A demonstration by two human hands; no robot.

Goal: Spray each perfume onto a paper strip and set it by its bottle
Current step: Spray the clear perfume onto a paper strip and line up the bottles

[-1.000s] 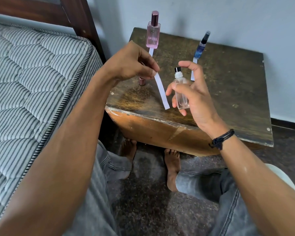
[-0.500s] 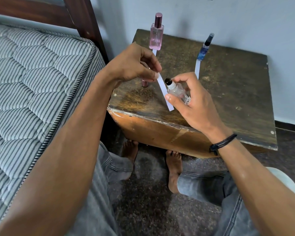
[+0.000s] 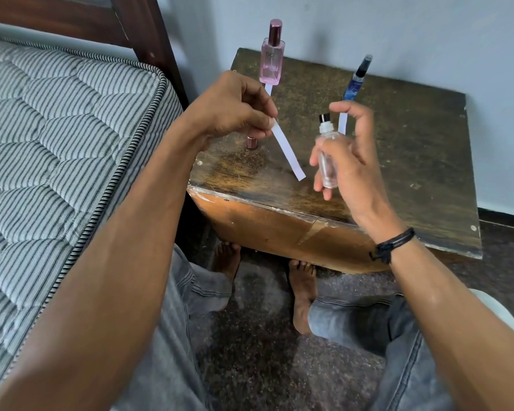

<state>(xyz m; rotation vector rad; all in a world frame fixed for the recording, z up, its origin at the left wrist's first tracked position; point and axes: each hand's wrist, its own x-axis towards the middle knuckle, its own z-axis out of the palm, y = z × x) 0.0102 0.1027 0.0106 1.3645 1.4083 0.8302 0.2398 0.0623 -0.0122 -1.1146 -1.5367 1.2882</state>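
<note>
- I see the left hand [image 3: 235, 111] raised over the near left part of the wooden bedside table [image 3: 413, 149]. Its thumb and forefinger pinch the top end of a white paper strip [image 3: 288, 154], and the other fingers are curled in.
- The strip slants down and to the right, in the air above the tabletop. Its free end is close to the clear bottle but apart from it.
- The right hand [image 3: 350, 161] grips a small clear spray bottle [image 3: 327, 158] upright above the table's front edge, with thumb and lower fingers wrapped round the glass.
- The forefinger arches over the bottle's black sprayer head; I cannot tell whether it touches.
- A black cord bracelet [image 3: 393, 246] sits on the right wrist.
- At the back left of the table stands a pink perfume bottle [image 3: 271, 59] with its cap on, and a used strip [image 3: 268, 89] runs forward from its base.
- Further right at the back stands a slim blue spray bottle [image 3: 356, 80]. A second strip [image 3: 342, 123] lies in front of it, partly hidden behind the right hand.
- A small rose-gold cap [image 3: 251, 142] stands on the tabletop under the left hand.
- A striped mattress [image 3: 57, 129] lies to the left; grey jeans and bare feet show below.
</note>
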